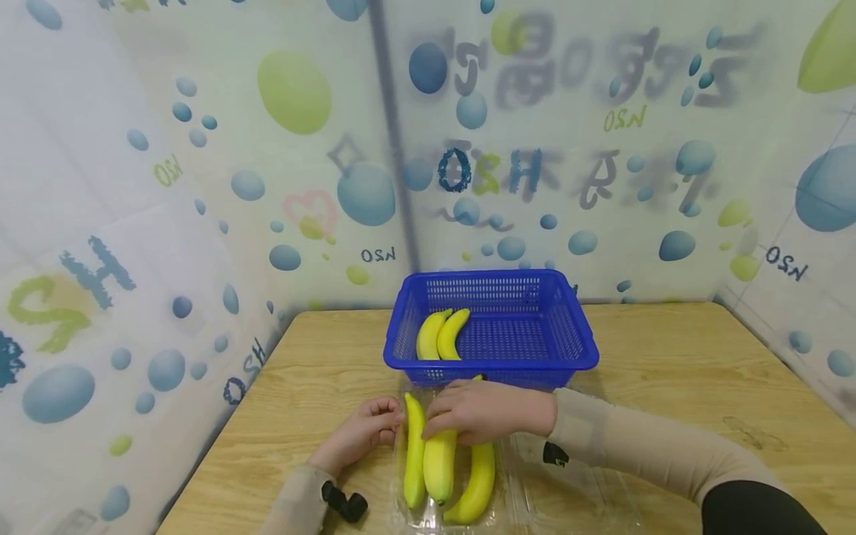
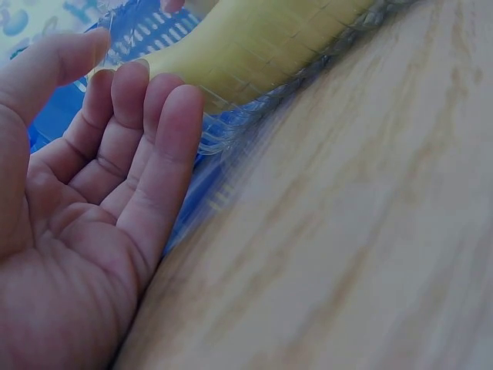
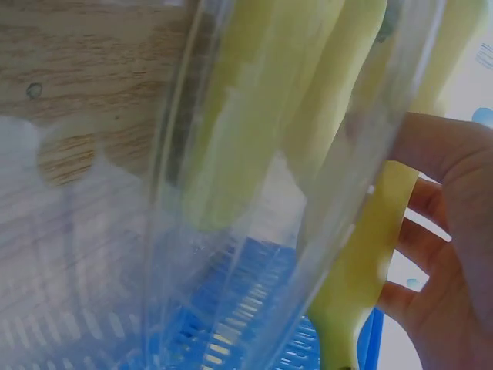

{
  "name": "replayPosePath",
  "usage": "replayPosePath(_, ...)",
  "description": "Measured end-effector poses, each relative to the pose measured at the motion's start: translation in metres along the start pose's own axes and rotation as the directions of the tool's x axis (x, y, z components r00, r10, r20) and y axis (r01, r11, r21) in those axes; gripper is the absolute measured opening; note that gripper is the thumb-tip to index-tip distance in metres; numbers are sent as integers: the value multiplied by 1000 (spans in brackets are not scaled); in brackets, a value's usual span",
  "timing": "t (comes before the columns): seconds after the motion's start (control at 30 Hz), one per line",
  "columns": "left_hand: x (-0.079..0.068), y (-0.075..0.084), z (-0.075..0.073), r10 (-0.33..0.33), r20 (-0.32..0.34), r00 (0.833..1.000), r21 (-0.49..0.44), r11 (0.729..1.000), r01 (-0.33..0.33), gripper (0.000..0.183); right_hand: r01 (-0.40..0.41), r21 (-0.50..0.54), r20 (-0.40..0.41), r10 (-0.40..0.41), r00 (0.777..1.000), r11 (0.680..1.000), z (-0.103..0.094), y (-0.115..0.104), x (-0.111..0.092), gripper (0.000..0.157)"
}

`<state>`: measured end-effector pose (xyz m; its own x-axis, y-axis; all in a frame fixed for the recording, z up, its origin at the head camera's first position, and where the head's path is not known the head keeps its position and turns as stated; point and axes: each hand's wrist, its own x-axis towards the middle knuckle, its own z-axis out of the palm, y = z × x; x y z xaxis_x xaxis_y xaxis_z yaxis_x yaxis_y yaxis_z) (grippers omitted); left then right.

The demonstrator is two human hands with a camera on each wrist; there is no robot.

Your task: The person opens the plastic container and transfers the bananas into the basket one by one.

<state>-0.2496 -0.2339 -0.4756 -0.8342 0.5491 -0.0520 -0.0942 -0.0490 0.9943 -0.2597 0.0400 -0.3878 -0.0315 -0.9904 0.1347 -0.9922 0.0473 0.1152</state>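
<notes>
A clear plastic clamshell box (image 1: 511,494) lies opened out on the table. Within its left half, three yellow bananas lie lengthwise: a left banana (image 1: 414,475), a middle banana (image 1: 439,469) and a right banana (image 1: 478,483). My right hand (image 1: 491,409) reaches across from the right and grips the middle banana near its far end; the right wrist view has the thumb and fingers on either side of a banana (image 3: 368,243). At the box's left side, my left hand (image 1: 364,431) holds its fingertips right at the wall, fingers slightly bent, thumb apart from them.
Just beyond the box stands a blue plastic basket (image 1: 491,365), with two bananas (image 1: 451,338) in its left part. The wooden table (image 1: 321,349) meets patterned curtain walls (image 1: 307,186) at the back and sides.
</notes>
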Motion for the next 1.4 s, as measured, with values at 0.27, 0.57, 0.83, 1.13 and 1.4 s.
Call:
replayPosePath(0.27,0,1,-1,10,12,1000,4,1000,-10,14,5,12,-20,-5,1000,1000,-4,-1,0,45)
replayPosePath(0.57,-1,2,0,16,9,1000,10,1000,-16,12,28,20,-45,-27,999,999,-10,-5,-2,41)
replayPosePath(0.83,-1,2,-1,15,15,1000,7,1000,-15,11,33,11,-53,-32,998,999,-14,-8,-3,43)
replayPosePath(1.13,0,0,-1,14,16,1000,8,1000,-14,10,61,-40,-103,-65,993,997,-18,-11,-4,41)
replayPosePath(1.4,0,0,-1,7,16,1000,9,1000,-7,10,62,-31,-103,-65,993,998,-21,-11,-6,41)
